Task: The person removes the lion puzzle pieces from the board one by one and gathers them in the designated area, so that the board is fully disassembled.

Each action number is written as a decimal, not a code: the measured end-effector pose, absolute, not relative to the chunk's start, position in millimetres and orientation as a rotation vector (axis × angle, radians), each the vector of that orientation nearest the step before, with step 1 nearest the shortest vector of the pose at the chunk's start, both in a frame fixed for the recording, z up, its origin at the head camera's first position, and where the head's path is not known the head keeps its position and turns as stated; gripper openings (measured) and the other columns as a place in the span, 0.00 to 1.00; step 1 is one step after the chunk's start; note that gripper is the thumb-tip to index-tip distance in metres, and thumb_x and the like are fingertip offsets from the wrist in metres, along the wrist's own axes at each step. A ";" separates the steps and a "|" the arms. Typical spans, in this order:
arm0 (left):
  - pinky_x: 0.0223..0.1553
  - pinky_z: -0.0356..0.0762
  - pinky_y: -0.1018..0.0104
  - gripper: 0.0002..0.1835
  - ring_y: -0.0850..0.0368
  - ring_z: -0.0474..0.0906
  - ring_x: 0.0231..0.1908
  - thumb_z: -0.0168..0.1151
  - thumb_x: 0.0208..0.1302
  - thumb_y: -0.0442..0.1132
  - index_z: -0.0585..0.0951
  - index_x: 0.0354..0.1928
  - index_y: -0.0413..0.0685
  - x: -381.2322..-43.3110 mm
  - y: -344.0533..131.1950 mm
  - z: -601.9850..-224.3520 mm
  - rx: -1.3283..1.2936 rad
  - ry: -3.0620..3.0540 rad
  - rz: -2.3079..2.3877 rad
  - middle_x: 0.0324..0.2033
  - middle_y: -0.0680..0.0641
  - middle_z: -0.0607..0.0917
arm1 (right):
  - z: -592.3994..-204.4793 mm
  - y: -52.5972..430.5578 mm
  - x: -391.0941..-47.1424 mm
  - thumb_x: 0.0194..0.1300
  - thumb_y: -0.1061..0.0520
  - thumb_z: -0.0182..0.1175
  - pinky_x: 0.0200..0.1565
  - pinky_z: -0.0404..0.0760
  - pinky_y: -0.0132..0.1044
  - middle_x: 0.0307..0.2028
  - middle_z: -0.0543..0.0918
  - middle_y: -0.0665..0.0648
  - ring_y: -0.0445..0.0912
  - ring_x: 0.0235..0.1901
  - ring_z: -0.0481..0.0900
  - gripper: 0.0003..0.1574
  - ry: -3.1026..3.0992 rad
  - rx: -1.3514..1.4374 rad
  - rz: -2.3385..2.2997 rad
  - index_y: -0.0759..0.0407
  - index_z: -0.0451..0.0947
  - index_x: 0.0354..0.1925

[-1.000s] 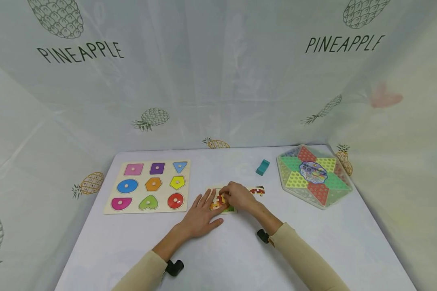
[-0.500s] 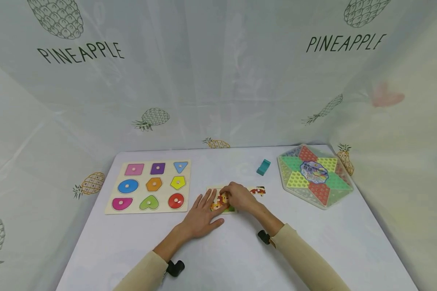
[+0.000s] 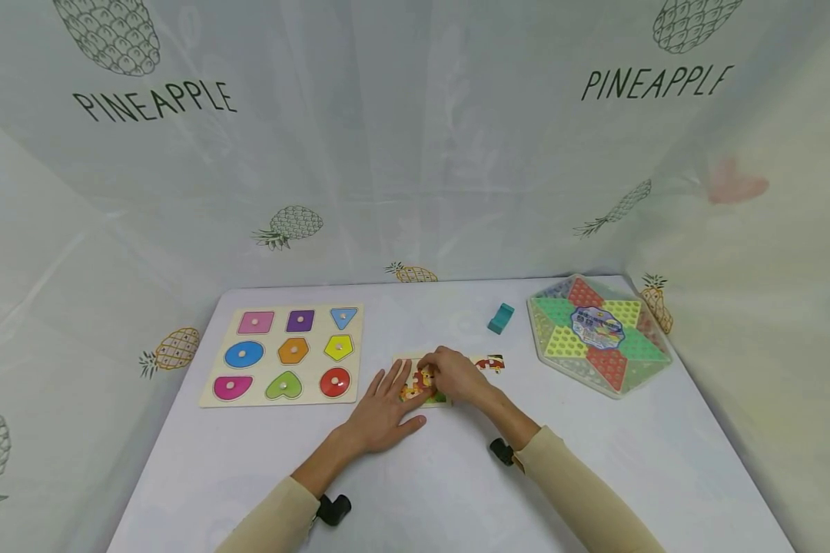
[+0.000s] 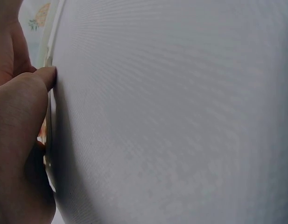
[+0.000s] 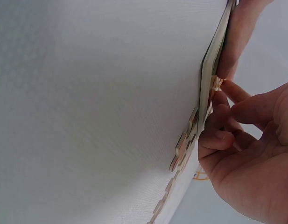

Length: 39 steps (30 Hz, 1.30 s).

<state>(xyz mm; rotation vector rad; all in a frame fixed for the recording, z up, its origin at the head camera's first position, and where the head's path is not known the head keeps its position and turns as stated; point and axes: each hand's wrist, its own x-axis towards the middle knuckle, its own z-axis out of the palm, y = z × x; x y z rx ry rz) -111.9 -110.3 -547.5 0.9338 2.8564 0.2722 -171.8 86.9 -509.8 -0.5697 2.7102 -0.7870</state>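
Note:
A small jigsaw puzzle board point(image 3: 445, 404) with an orange, red and green picture lies at the table's middle. My left hand point(image 3: 379, 418) rests over its left part, fingers straight and spread, covering some of it. From the right, my right hand point(image 3: 458, 375) reaches over the board with bent fingers, pinching a jigsaw piece point(image 5: 215, 85) at the picture; that piece is mostly hidden by the fingertips. Loose joined jigsaw pieces point(image 3: 491, 363), red and white, lie just right of the board. The left wrist view shows mainly the thumb point(image 4: 45, 77) beside the board's edge.
A wooden shape board point(image 3: 260, 393) with colourful knobbed shapes lies at the left. At the right is a hexagonal star-patterned game board point(image 3: 642, 374). A small teal object point(image 3: 501, 318) sits behind the loose pieces. Pineapple-print curtains point(image 3: 415, 153) surround the white table point(image 3: 415, 491).

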 end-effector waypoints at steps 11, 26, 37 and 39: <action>0.75 0.42 0.37 0.31 0.40 0.36 0.79 0.43 0.75 0.65 0.61 0.76 0.72 -112.0 -110.4 -548.0 0.934 2.859 0.267 0.80 0.39 0.45 | -508.5 88.4 -170.0 0.65 0.68 0.57 0.40 0.79 0.40 0.38 0.80 0.53 0.44 0.33 0.74 0.18 2.723 -0.591 -0.817 0.57 0.86 0.50; 0.75 0.42 0.38 0.30 0.40 0.36 0.79 0.43 0.75 0.65 0.62 0.76 0.72 -111.4 -111.6 -548.6 0.948 2.857 0.264 0.80 0.40 0.44 | -506.2 90.9 -169.5 0.73 0.58 0.57 0.38 0.80 0.35 0.42 0.85 0.52 0.41 0.33 0.78 0.13 2.628 -0.514 -0.972 0.55 0.84 0.51; 0.76 0.39 0.39 0.31 0.42 0.33 0.79 0.40 0.75 0.66 0.58 0.77 0.74 -112.8 -111.3 -551.5 0.942 2.850 0.258 0.80 0.41 0.42 | -508.1 95.0 -168.8 0.71 0.57 0.59 0.36 0.81 0.35 0.34 0.86 0.47 0.38 0.31 0.80 0.09 2.569 -0.558 -1.080 0.51 0.82 0.48; 0.76 0.39 0.39 0.31 0.42 0.33 0.79 0.40 0.75 0.66 0.58 0.77 0.74 -113.0 -111.3 -551.8 0.941 2.850 0.260 0.80 0.41 0.42 | -508.6 95.3 -168.8 0.71 0.57 0.60 0.36 0.80 0.35 0.34 0.85 0.47 0.39 0.30 0.80 0.08 2.551 -0.564 -1.091 0.50 0.81 0.47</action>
